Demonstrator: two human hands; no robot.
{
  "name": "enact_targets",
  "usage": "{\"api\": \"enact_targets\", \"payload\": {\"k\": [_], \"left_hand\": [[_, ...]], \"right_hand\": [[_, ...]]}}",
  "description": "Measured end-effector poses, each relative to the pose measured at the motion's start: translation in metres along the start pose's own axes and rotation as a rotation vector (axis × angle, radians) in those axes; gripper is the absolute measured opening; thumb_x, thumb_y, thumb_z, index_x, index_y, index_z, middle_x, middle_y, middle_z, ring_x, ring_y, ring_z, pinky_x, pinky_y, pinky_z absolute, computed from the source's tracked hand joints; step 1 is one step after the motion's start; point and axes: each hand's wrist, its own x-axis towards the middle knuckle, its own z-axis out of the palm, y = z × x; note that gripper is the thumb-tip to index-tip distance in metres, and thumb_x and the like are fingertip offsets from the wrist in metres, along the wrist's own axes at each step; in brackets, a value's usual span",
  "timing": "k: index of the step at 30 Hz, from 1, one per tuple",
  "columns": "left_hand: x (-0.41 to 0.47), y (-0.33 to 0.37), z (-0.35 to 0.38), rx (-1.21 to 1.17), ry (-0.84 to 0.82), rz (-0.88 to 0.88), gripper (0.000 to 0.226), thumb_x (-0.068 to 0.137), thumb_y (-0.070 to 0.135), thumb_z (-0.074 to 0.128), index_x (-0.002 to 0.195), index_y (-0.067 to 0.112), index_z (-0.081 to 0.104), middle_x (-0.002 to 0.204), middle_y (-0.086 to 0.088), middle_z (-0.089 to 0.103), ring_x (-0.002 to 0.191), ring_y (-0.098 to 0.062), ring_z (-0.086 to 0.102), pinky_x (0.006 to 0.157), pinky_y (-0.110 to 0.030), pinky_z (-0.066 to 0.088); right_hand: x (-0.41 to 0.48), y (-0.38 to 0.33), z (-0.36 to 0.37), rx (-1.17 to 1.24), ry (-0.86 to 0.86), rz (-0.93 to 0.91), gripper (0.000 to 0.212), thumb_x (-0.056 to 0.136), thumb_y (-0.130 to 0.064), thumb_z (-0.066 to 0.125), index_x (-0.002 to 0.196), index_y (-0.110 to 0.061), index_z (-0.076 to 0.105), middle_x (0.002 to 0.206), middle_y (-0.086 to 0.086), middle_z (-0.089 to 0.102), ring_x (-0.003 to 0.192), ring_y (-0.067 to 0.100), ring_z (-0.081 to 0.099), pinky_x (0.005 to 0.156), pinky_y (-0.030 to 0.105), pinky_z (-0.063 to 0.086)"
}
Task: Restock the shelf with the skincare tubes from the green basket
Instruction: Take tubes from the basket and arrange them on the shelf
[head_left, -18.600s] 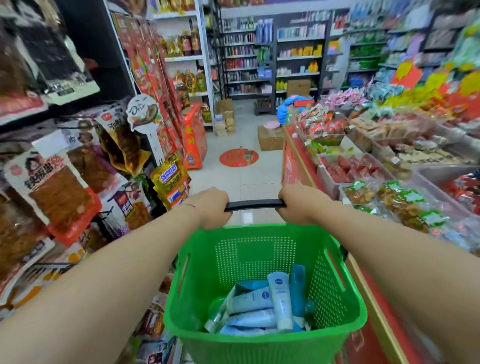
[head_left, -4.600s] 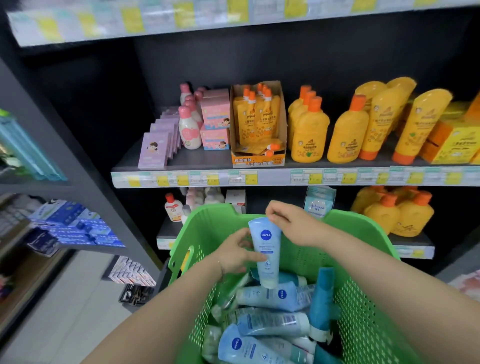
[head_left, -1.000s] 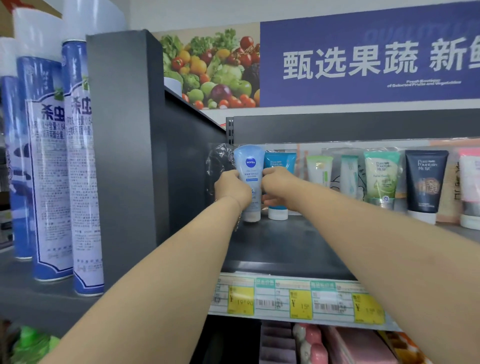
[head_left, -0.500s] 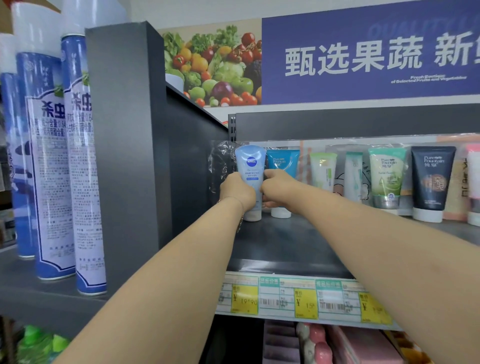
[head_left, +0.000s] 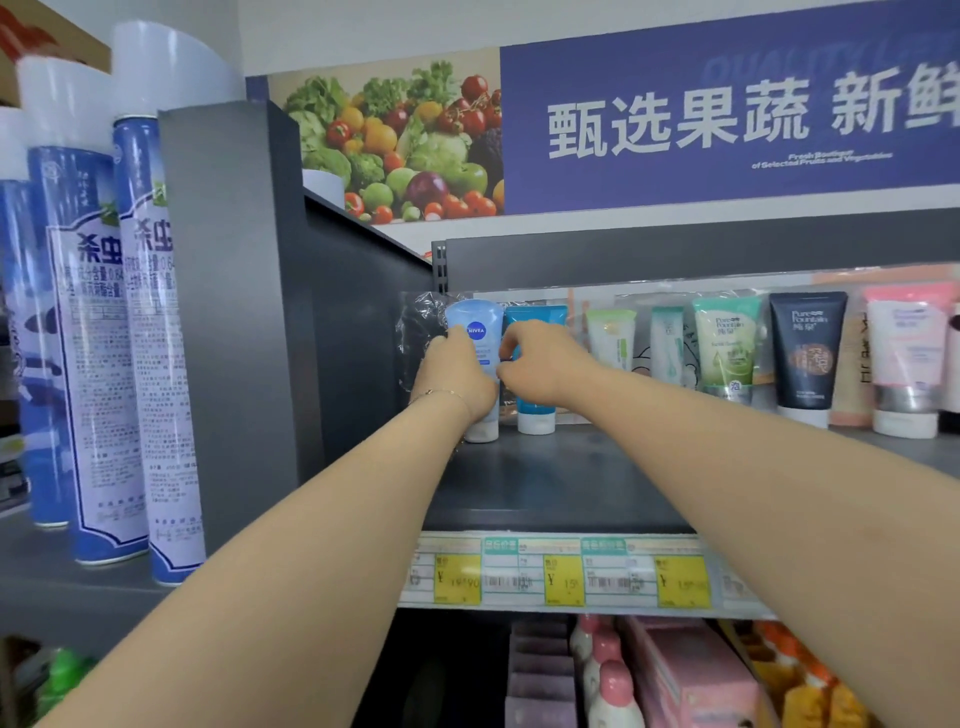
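Observation:
A light blue Nivea tube (head_left: 475, 326) stands cap-down at the left end of the dark grey top shelf (head_left: 545, 483), close to the back. My left hand (head_left: 457, 376) grips its left side at mid-height. My right hand (head_left: 540, 364) has curled fingers that pinch the tube's right edge. The hands hide the tube's lower body, and only its white cap shows below. The green basket is out of view.
A teal tube (head_left: 535, 415) stands right beside the Nivea tube, behind my right hand. More tubes (head_left: 808, 353) line the shelf's back to the right. A dark divider panel (head_left: 234, 312) and tall blue spray cans (head_left: 150, 338) are on the left. Price tags (head_left: 563, 577) front the shelf.
Since the basket, the Nivea tube has been carried up onto the top shelf. Over the last second both hands stay on it with hardly any shift.

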Motion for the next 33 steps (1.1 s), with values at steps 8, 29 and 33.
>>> {"api": "enact_targets", "payload": {"k": [8, 29, 33], "left_hand": [[-0.042, 0.032, -0.02, 0.172, -0.037, 0.22, 0.026, 0.082, 0.012, 0.051, 0.106, 0.017, 0.059, 0.104, -0.007, 0.064, 0.095, -0.031, 0.062, 0.085, -0.041, 0.054], [-0.231, 0.125, 0.009, 0.333, 0.093, 0.57, 0.019, 0.086, 0.031, 0.058, 0.103, 0.021, 0.056, 0.097, 0.006, 0.059, 0.086, -0.021, 0.057, 0.072, -0.036, 0.047], [-0.269, 0.129, 0.029, 0.355, -0.009, 0.626, 0.019, 0.087, 0.032, 0.057, 0.103, 0.022, 0.058, 0.094, 0.005, 0.063, 0.085, -0.024, 0.06, 0.07, -0.037, 0.047]], "right_hand": [[-0.055, 0.003, -0.042, -0.277, 0.101, -0.337, 0.008, 0.088, -0.022, 0.048, 0.092, -0.028, 0.052, 0.093, -0.005, 0.055, 0.084, 0.021, 0.049, 0.064, 0.029, 0.032], [-0.248, 0.11, -0.124, -0.203, 0.319, -0.675, 0.022, 0.078, -0.029, 0.049, 0.085, -0.015, 0.064, 0.076, -0.002, 0.059, 0.068, 0.019, 0.055, 0.051, 0.029, 0.043], [-0.29, 0.134, -0.117, -0.229, 0.223, -0.595, 0.024, 0.079, -0.035, 0.044, 0.085, -0.02, 0.062, 0.07, -0.008, 0.054, 0.065, 0.019, 0.056, 0.048, 0.026, 0.039]]}}
